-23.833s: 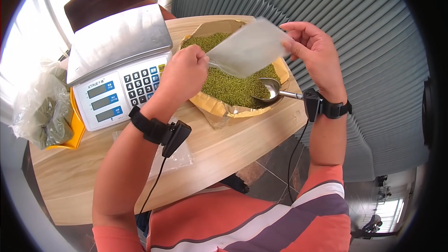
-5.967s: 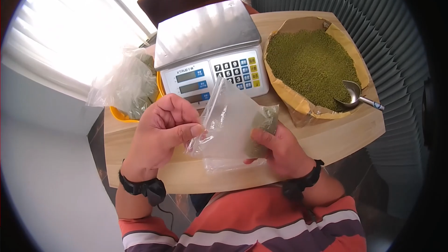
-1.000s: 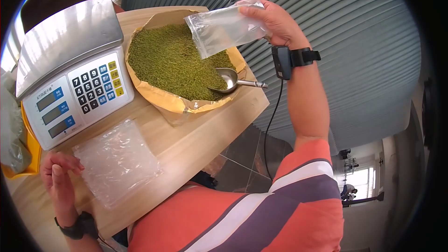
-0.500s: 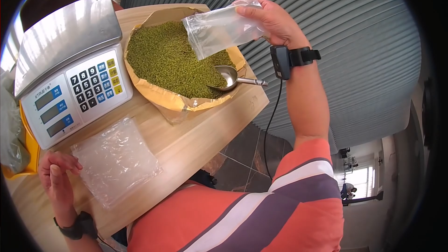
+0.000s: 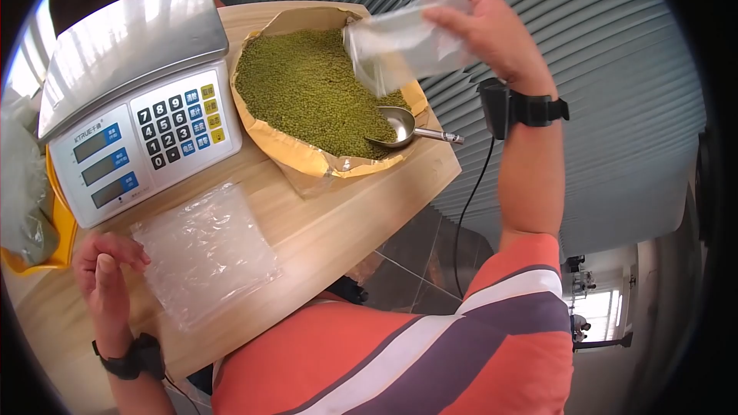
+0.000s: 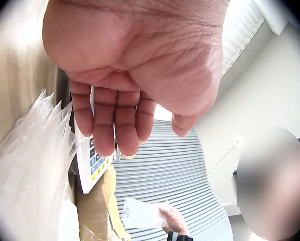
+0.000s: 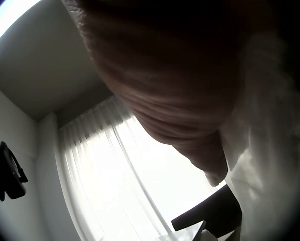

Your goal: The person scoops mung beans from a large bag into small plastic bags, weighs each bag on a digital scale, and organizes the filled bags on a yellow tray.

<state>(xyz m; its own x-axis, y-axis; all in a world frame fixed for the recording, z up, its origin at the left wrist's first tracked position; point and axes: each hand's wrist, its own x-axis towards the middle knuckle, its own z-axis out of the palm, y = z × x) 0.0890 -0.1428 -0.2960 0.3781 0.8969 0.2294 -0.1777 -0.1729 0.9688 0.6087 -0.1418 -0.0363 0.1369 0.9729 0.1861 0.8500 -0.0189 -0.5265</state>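
My right hand (image 5: 500,31) pinches a clear plastic bag (image 5: 403,42) over the far right of an opened paper sack (image 5: 288,152). The bag lies tilted and blurred, one end pointing toward the green mung beans (image 5: 300,92) that fill the sack. In the right wrist view the hand is dark, with the bag (image 7: 265,135) beside it. A metal scoop (image 5: 400,124) is partly sunk in the beans, its handle over the sack's rim. My left hand (image 5: 108,277) holds nothing, its fingers loosely bent beside a flat pile of clear plastic bags (image 5: 207,253).
A white electronic scale (image 5: 146,138) with a metal pan stands left of the sack on the wooden table (image 5: 323,238). At the far left, a yellow basket (image 5: 61,242) bears a filled plastic bag (image 5: 27,192). A grey pleated curtain (image 5: 615,107) hangs beyond the table's right edge.
Six seconds ago both hands held a bag with green contents at the table's front. Since then the right hand has carried a bag over the sack; it now blurs, and the left hand stays put.
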